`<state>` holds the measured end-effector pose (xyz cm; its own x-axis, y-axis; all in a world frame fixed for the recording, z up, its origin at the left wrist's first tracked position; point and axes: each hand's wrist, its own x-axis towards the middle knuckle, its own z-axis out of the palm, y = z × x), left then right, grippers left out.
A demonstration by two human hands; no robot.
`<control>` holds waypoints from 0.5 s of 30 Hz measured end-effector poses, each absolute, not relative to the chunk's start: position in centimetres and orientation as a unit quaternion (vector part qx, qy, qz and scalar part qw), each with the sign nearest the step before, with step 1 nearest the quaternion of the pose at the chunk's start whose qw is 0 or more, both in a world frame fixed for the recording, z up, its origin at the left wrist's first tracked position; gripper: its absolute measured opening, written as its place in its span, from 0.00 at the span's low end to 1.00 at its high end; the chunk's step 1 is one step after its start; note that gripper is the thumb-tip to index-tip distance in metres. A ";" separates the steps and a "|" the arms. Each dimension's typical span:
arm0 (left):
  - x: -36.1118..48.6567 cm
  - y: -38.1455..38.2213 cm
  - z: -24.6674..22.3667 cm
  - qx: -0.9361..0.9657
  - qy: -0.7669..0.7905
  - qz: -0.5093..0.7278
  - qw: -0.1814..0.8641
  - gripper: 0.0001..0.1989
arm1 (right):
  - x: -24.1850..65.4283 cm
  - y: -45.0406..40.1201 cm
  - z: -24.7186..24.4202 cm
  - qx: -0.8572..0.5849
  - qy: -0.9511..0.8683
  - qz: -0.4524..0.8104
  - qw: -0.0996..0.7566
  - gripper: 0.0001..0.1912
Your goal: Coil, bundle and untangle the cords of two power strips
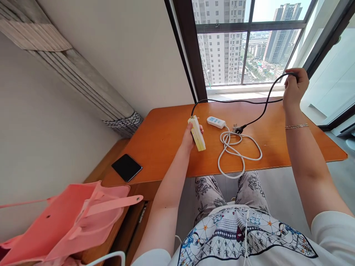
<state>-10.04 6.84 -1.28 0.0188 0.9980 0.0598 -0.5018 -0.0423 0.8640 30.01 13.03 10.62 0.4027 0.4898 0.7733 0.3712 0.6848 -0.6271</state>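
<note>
The table point(163, 144) lies in front of you, beneath the window. Across its far side runs the black cord point(238, 101); expect it to be light and springy, so take it along a straight run. Your right hand point(296, 87) has its fingers curled closed around it, raised over the table's right side. The white cord point(252, 159) lies in loose loops and looks softer. The pale power strip point(198, 136) is in your left hand point(190, 135), thumb and fingers wrapped about its middle: likely rigid, fairly light, smooth-sided, best gripped by the body. The black plug point(239, 129) rests by the white loops; hold its moulded body, sparing the prongs.
</note>
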 end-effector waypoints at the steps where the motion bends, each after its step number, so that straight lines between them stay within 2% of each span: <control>1: -10.0 6.6 -1.3 0.375 0.325 0.614 0.614 0.25 | 30.4 12.5 10.2 -0.434 -0.561 0.009 0.705 0.07; 3: -9.8 6.2 -1.3 0.380 0.313 0.605 0.626 0.27 | 31.0 11.6 9.5 -0.537 -0.594 -0.048 0.597 0.07; 5: -9.6 5.8 -1.2 0.397 0.306 0.589 0.634 0.28 | 31.5 10.9 8.8 -0.636 -0.603 -0.094 0.472 0.14; 7: -9.2 5.3 -1.0 0.423 0.300 0.568 0.639 0.30 | 31.5 10.5 8.1 -0.686 -0.606 -0.113 0.388 0.22; 9: -8.7 4.7 -0.7 0.455 0.289 0.544 0.643 0.33 | 30.4 9.8 7.5 -0.667 -0.635 -0.122 0.370 0.25; 12: -7.3 3.8 -0.4 0.516 0.270 0.507 0.635 0.38 | 26.6 7.9 6.8 -0.558 -0.726 -0.123 0.384 0.25; 15: -6.1 3.1 -0.5 0.571 0.261 0.487 0.607 0.37 | 21.8 5.8 6.1 -0.480 -0.820 -0.040 0.310 0.31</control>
